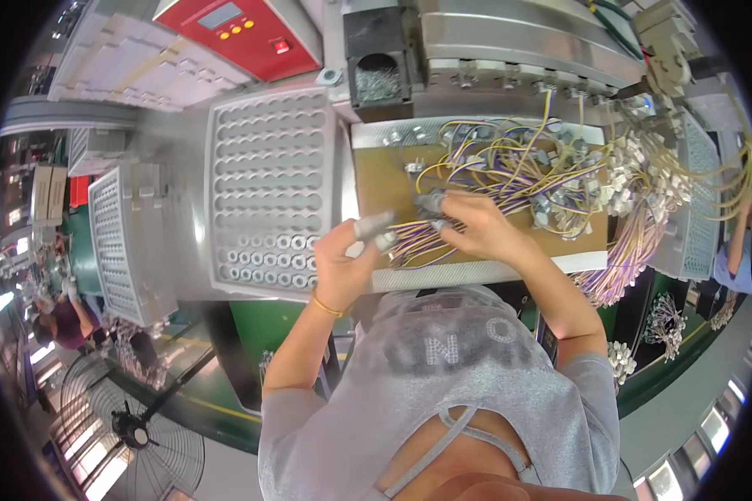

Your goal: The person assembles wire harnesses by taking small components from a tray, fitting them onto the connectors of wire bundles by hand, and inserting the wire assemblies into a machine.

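Yellow and purple wires (510,171) lie in a loose tangle on a brown board (384,175), their near strands drawn together into a bundle (414,248) at the board's front, between the two hands. The right hand (485,227) reaches over these strands, its thumb and forefinger, both in grey finger covers, bent toward each other; whether they pinch a wire I cannot tell. The left hand (345,269) is at the bundle's left end, forefinger and thumb pointing to the right with their tips slightly apart; blur hides whether anything is caught between them. A yellow bracelet (327,308) circles the left wrist.

Just left of the board sits a pale tray (211,188) with rows of round pockets, ring-shaped parts (271,276) filling its nearest rows. Behind the board stands a dark box (373,37) with a round opening; a red device (263,32) with yellow buttons is behind the tray. White connectors (647,179) crowd together at the board's right.
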The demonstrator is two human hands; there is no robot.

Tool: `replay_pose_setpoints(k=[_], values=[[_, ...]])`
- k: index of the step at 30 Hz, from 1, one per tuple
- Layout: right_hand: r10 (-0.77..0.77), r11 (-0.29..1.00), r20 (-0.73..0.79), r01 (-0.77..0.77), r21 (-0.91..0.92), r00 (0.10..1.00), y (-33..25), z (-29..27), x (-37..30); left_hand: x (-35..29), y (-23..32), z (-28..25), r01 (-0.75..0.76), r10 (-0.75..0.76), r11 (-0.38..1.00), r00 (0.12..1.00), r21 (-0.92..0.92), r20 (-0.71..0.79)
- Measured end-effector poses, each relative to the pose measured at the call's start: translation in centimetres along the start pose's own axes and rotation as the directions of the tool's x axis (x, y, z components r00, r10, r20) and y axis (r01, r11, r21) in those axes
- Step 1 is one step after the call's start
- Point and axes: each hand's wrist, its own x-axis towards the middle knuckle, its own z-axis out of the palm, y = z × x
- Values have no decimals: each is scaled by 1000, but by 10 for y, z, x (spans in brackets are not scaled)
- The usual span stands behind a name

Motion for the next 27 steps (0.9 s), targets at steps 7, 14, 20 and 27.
replay_pose_setpoints(k=[7, 14, 20, 27], values=[[-295, 938, -90, 271, -216, 951, -26, 5, 24, 9, -13, -6, 245, -316, 734, 949, -634, 1], [384, 705, -91, -228, 672, 919, -32, -32, 29, -14, -158, -158, 640, -194, 498, 740, 585, -644], [338, 840, -2, -301, 452, 941, -26, -29, 32, -66, -189, -136, 642, 153, 152, 736, 751, -660], [297, 927, -96, -263, 267, 950, -50, -25, 42, -28, -97, -110, 404, -145, 891, 685, 205, -714]])
